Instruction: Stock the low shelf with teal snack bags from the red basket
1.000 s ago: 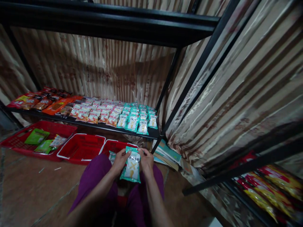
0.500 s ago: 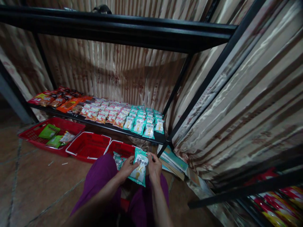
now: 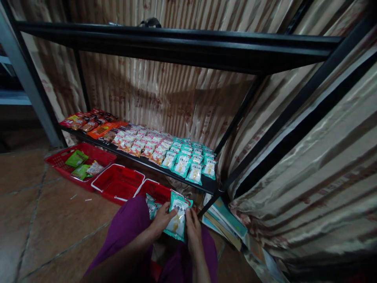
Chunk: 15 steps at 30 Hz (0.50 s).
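Black shelving bears rows of snack bags above red baskets. Over purple-clad knees, the left hand and right hand grip opposite sides of a teal-and-white packet, near the rightmost basket.

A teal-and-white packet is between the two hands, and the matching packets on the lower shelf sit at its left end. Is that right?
Not quite: the head view shows the matching packets at the right end of the lower shelf. A teal-and-white packet is indeed between the left hand and right hand.
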Each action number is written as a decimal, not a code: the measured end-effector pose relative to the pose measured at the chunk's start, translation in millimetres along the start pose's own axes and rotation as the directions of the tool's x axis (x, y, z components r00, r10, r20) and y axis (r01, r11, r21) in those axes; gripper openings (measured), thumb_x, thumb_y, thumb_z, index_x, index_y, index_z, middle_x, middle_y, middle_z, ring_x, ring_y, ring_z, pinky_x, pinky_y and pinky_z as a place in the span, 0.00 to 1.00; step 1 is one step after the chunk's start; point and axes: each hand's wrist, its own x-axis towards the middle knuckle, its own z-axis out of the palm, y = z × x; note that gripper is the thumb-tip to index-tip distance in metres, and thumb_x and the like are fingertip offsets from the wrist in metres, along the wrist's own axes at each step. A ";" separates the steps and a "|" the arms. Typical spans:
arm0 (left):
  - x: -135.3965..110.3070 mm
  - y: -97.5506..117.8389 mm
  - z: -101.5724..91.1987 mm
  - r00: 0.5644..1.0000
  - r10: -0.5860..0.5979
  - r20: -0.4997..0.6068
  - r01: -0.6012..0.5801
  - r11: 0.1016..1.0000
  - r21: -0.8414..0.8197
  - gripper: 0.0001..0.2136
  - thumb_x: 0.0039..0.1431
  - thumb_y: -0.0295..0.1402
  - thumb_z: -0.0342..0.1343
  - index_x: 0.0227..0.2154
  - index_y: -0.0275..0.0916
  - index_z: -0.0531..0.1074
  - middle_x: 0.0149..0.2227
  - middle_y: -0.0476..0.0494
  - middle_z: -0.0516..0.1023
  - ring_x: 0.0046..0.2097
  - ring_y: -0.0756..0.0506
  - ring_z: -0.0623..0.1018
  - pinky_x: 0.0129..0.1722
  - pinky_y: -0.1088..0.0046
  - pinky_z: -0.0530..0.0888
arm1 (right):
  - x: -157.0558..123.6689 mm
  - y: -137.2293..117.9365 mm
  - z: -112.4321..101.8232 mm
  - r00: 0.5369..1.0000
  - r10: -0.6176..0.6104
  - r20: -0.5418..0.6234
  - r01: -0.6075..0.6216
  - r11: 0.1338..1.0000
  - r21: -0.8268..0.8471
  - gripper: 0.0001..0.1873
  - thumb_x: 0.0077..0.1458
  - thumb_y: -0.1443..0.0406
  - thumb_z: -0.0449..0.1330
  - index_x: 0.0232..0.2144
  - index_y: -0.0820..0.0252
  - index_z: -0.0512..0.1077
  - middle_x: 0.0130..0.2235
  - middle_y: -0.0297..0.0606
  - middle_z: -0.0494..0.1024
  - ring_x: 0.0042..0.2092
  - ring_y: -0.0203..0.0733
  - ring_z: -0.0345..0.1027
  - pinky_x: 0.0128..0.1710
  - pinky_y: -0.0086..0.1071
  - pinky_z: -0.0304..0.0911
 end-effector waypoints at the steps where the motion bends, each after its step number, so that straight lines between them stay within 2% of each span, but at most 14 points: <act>1: 1.3 -0.9 -0.7 1.000 -0.001 -0.011 0.001 1.000 -0.003 0.31 0.35 0.53 0.65 0.39 0.37 0.69 0.41 0.38 0.78 0.43 0.38 0.78 0.40 0.65 0.73 | -3.9 -3.3 2.0 0.998 0.054 0.018 -0.054 0.999 0.007 0.37 0.43 0.44 0.61 0.49 0.61 0.72 0.44 0.43 0.79 0.45 0.49 0.74 0.39 0.34 0.70; 3: 4.0 -2.4 -1.9 0.999 -0.007 -0.045 0.007 1.000 0.008 0.31 0.35 0.53 0.65 0.39 0.37 0.69 0.40 0.38 0.78 0.42 0.38 0.78 0.39 0.65 0.73 | -11.8 -11.2 6.1 0.991 0.118 0.066 -0.119 0.993 0.019 0.36 0.42 0.44 0.62 0.49 0.59 0.72 0.44 0.42 0.80 0.46 0.50 0.73 0.40 0.34 0.70; 7: 8.9 -3.0 -3.2 0.997 0.000 -0.077 0.002 1.000 0.027 0.29 0.36 0.53 0.65 0.37 0.37 0.69 0.40 0.38 0.78 0.41 0.39 0.78 0.38 0.66 0.73 | -21.5 -22.0 10.7 0.980 0.074 0.182 -0.088 0.994 0.070 0.37 0.41 0.44 0.63 0.50 0.58 0.71 0.43 0.41 0.80 0.46 0.50 0.73 0.43 0.37 0.69; 12: 13.3 -3.3 -3.3 0.995 0.030 -0.099 -0.024 0.998 0.057 0.28 0.40 0.52 0.63 0.40 0.37 0.70 0.42 0.38 0.78 0.43 0.39 0.77 0.41 0.65 0.72 | -21.3 -21.0 8.6 0.979 0.108 0.172 -0.111 0.994 0.012 0.42 0.36 0.43 0.65 0.51 0.59 0.70 0.46 0.44 0.79 0.46 0.52 0.73 0.42 0.37 0.70; 15: 15.1 -4.8 -2.9 0.993 0.039 -0.112 -0.029 0.996 0.086 0.27 0.42 0.51 0.62 0.41 0.36 0.70 0.43 0.37 0.77 0.44 0.39 0.76 0.42 0.66 0.72 | -19.4 -16.9 7.9 0.978 0.097 0.185 -0.103 0.994 0.023 0.44 0.36 0.44 0.66 0.53 0.60 0.69 0.48 0.46 0.77 0.49 0.51 0.72 0.44 0.37 0.69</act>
